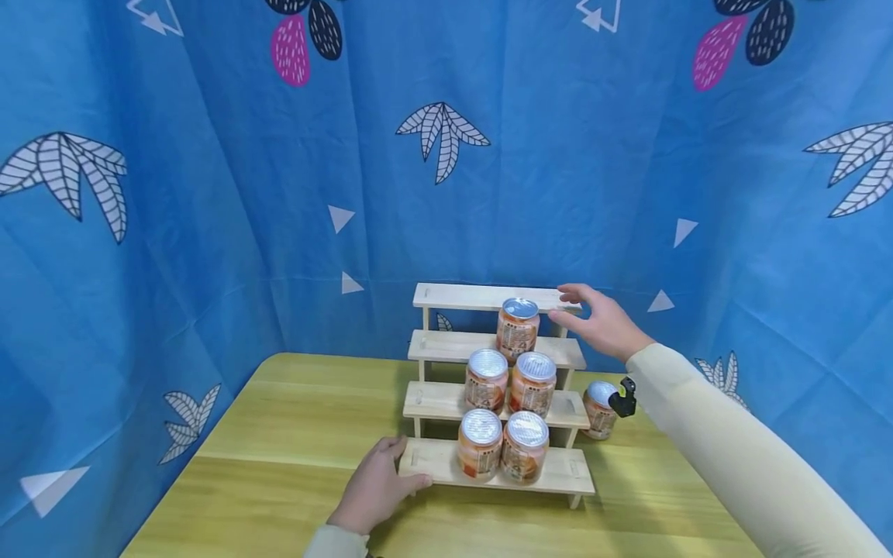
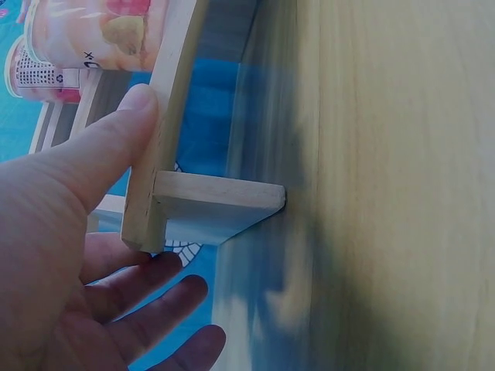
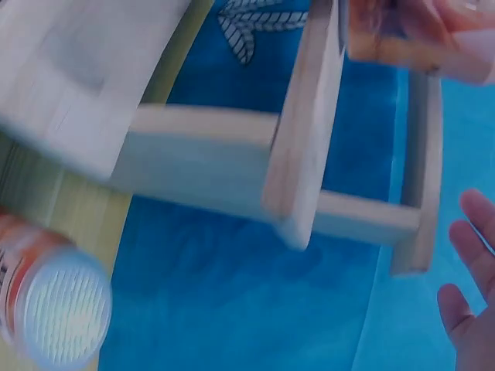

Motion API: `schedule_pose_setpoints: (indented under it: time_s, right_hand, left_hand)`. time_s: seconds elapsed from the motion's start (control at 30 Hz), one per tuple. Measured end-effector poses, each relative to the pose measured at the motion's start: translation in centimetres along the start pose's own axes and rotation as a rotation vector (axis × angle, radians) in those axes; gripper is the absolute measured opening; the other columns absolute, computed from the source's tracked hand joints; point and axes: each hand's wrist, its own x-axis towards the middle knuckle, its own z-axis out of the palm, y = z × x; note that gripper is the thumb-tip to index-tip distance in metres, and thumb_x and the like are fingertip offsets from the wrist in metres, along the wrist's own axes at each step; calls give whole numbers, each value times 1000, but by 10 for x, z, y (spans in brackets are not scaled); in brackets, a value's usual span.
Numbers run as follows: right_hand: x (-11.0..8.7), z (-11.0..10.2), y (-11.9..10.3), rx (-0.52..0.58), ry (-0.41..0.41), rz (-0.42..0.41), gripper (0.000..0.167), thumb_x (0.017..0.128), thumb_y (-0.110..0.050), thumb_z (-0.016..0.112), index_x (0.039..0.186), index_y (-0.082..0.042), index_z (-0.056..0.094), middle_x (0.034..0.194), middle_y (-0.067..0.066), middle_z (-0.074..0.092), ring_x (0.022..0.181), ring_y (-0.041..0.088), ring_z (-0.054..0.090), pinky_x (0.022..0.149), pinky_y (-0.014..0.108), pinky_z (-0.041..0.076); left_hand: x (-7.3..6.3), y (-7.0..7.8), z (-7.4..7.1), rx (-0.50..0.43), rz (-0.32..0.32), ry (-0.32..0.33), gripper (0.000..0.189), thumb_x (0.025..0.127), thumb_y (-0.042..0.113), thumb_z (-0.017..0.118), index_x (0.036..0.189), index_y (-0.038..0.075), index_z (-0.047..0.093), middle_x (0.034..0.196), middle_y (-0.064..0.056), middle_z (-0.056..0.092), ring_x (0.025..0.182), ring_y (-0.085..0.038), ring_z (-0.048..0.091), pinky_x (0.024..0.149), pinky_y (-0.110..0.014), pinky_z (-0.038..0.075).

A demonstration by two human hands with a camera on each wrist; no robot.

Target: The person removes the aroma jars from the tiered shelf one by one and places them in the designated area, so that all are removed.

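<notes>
A tiered wooden rack (image 1: 436,461) stands on the table, its shelves rising like steps toward the back. Two cans with silver lids, a left can (image 1: 480,447) and a right can (image 1: 525,449), sit on the lowest shelf. Another pair, can (image 1: 486,381) and can (image 1: 533,386), occupies the second shelf. One can (image 1: 518,329) stands on the third. My left hand (image 1: 377,482) holds the lowest shelf's left end, thumb (image 2: 116,135) against its front edge. Beside the top shelf's right end, my right hand (image 1: 605,322) has its fingers spread and holds nothing.
Another can (image 1: 601,411) stands on the yellow wood-grain table (image 1: 300,418), right of the rack and below my right forearm. A blue patterned curtain (image 1: 446,225) hangs behind and along both sides. A small black device (image 1: 623,397) is on my right wrist.
</notes>
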Motion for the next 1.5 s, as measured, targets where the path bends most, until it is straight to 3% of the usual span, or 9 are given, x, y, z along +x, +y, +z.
schedule_pose_setpoints:
  time_s: [0.17,0.57,0.93,1.5]
  right_hand:
    - [5,7,-12,47,-14,-28,78,96,-61,58,156,-16,35,146,16,48,137,41,42,106,68,38]
    - [16,26,-29,91,-70,-79,89,85,-55,76,154,-13,37,138,13,55,129,35,50,103,61,46]
    - [20,39,-29,36,-137,-70,95,84,-48,80,158,-17,28,134,13,60,118,32,62,96,55,53]
    - [19,32,-20,0,-43,-12,98,79,-56,82,153,-12,35,125,12,63,108,28,65,88,49,57]
  left_hand:
    - [1,1,-1,6,5,3,95,77,54,82,141,-9,51,142,-25,52,130,-44,50,109,-57,43]
    - [2,0,0,0,-15,7,97,75,53,84,141,-9,51,142,-25,53,131,-44,50,109,-57,42]
    - [1,1,0,6,-7,6,95,76,52,84,141,-9,51,143,-25,52,131,-44,50,109,-56,43]
    - [-2,3,-1,11,4,2,94,78,49,84,142,-10,50,144,-26,50,130,-45,50,108,-56,44]
